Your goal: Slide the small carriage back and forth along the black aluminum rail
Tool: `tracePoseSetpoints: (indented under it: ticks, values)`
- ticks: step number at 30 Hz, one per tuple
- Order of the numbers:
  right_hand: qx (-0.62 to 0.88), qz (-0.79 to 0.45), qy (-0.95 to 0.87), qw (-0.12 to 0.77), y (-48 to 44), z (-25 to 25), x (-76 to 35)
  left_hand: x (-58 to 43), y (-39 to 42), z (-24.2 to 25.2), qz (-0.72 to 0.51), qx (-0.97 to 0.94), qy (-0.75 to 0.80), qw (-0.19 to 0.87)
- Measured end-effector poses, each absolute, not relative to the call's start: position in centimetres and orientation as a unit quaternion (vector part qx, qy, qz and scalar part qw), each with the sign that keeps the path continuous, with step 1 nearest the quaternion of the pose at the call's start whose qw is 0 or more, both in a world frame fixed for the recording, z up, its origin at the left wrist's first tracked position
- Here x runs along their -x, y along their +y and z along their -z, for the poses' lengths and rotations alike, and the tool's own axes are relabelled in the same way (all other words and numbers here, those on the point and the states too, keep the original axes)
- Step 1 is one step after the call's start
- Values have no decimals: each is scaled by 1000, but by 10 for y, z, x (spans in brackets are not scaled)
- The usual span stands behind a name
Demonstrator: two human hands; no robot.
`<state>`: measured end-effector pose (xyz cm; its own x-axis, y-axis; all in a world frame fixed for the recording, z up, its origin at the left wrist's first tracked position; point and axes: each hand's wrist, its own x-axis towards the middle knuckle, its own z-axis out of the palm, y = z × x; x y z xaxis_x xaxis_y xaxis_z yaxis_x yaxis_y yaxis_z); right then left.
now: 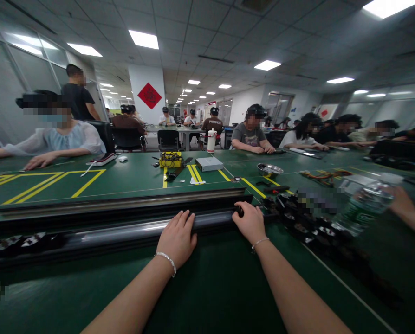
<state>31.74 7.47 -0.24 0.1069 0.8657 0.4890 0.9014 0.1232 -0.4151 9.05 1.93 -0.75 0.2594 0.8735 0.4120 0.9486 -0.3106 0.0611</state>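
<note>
Rail beside black parts

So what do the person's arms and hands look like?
No sleeves or gloves show: both forearms are bare. The left hand has a thin silvery beaded bracelet at its wrist, and the right hand has a finer silvery chain bracelet.
</note>
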Motion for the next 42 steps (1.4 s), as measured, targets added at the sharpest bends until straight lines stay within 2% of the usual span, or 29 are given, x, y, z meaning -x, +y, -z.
tracePoseSetpoints:
  ticks: [42]
  values:
    - [665, 8, -671, 327, 75, -3, -319, -90, 19, 7, 189, 786, -582, 89]
